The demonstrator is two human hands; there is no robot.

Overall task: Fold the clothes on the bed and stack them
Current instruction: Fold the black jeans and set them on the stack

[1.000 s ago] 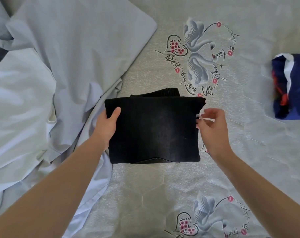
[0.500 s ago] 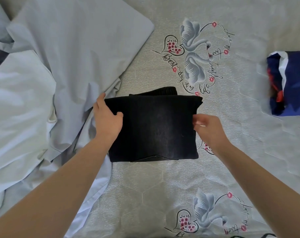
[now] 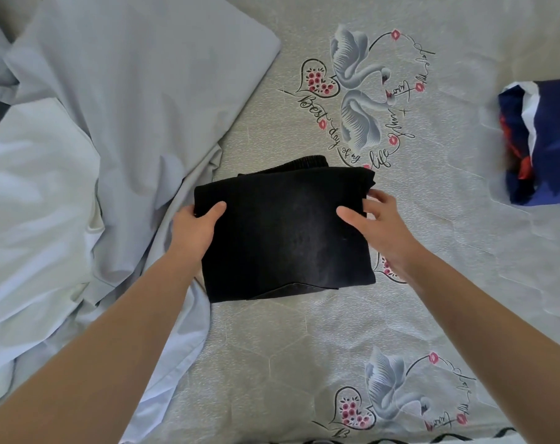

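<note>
A black garment (image 3: 285, 232), folded into a thick rectangle, lies in the middle of the bed. My left hand (image 3: 196, 229) grips its left edge, thumb on top and fingers hidden beneath. My right hand (image 3: 378, 222) grips its right edge the same way, thumb lying on the cloth and fingers curled at the side. A ribbed black waistband pokes out at the fold's far edge.
The grey bedsheet (image 3: 304, 341) carries swan and heart prints. Loose pale blue cloth (image 3: 128, 100) and white cloth (image 3: 31, 213) are heaped on the left, touching the black garment's left side. A folded navy, white and red garment (image 3: 547, 142) sits at the right edge.
Both hands have closed onto the folded black garment's sides: the right thumb has moved up onto the cloth, and the left hand's fingers have slipped under the left edge.
</note>
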